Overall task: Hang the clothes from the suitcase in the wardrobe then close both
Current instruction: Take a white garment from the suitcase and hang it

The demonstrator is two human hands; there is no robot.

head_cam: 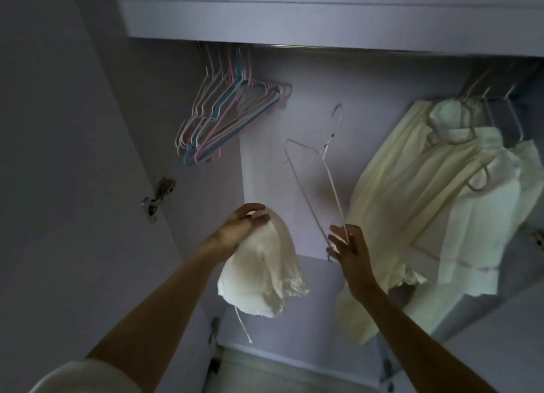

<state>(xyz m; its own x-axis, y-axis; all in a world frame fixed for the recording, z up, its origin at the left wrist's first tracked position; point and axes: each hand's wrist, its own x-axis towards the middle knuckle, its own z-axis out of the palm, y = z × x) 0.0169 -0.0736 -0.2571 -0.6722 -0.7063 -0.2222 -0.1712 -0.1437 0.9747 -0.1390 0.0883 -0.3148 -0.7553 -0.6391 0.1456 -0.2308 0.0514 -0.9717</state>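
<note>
The person stands at the open wardrobe (309,163), looking up into it. The left hand (240,230) holds a bunched white garment (265,272) by its top, fingers curled over the cloth in a closed grip; the fabric hangs down below the hand, and a thin string (243,325) trails from its lower edge toward 6 o'clock. The right hand (348,246) pinches the lower corner of a white wire hanger (316,174), a narrow grip on the wire. That hanger is tilted, its hook pointing up toward 12 o'clock, free of the rail and held in front of the wardrobe's back panel, between the garment and the hung clothes.

At 10 o'clock from the hands, a cluster of empty hangers (223,118) in pink, blue and white hangs from the rail (294,47), which runs just under the upper shelf (265,15). At 2 to 3 o'clock, a cream dress (391,192) and white garments (482,216) hang on hangers from the same rail, the cream one nearest the right hand. Things sit on top of the shelf at 12 o'clock, too cut off to identify. A metal door hinge (157,199) shows on the left side panel at 9 o'clock. The suitcase is out of view.
</note>
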